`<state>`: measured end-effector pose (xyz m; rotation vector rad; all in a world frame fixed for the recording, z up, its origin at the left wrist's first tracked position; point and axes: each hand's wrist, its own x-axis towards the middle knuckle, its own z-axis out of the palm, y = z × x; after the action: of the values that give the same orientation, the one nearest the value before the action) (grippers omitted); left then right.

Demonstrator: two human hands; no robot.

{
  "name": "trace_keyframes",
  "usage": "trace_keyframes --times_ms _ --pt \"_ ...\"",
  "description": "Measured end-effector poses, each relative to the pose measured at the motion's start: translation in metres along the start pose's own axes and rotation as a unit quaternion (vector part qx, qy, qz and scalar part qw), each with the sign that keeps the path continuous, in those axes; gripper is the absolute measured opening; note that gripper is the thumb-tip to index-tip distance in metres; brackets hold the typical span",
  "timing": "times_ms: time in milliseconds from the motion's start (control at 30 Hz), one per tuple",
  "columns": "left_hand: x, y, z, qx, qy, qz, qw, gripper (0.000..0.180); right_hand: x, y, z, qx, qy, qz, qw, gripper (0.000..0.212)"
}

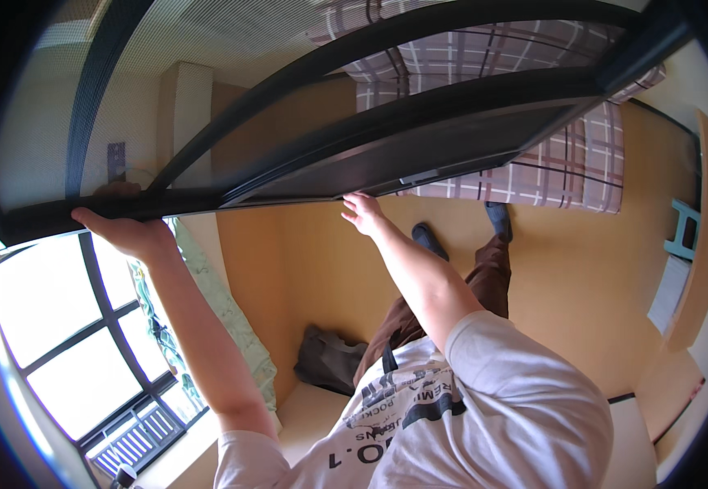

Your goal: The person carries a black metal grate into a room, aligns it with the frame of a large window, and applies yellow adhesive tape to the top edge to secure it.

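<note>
A large black-framed mesh screen panel [403, 138] is held up across the top of the view, tilted. My left hand [122, 224] grips the lower left end of its dark frame, fingers wrapped over the bar. My right hand [362, 210] presses up against the frame's underside near the middle, fingers curled at its edge. Below I see my own white printed shirt [419, 416], brown trousers [407, 318] and dark shoes [431, 239] on an orange-tan floor [305, 269].
A window with a dark grid frame [85, 342] is at lower left, with a pale green patterned curtain [224, 310] beside it. A plaid bed cover [566, 155] lies beyond the screen. A dark bag [329, 359] sits on the floor. A teal stool [684, 228] stands at right.
</note>
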<state>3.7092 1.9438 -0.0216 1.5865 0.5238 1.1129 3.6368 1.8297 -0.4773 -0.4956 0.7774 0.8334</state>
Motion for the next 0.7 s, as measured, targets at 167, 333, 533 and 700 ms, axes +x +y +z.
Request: trace_keyframes --times_ms 167,333,533,700 --pt "0.008 -0.008 -0.011 -0.041 -0.037 -0.006 0.998 0.055 0.024 0.020 0.029 0.026 0.082 -0.072 0.994 0.019" --pt "0.004 -0.007 -0.005 -0.024 -0.012 -0.005 1.000 0.056 0.028 0.029 0.029 0.021 0.071 -0.046 0.996 0.011" --pt "-0.002 0.001 -0.006 0.014 -0.003 -0.014 1.000 0.061 0.020 0.041 0.034 0.001 0.063 -0.095 0.993 0.014" --pt "0.009 -0.002 -0.009 -0.015 -0.066 0.000 0.998 0.061 0.024 0.039 0.031 -0.036 0.086 -0.113 0.989 0.015"
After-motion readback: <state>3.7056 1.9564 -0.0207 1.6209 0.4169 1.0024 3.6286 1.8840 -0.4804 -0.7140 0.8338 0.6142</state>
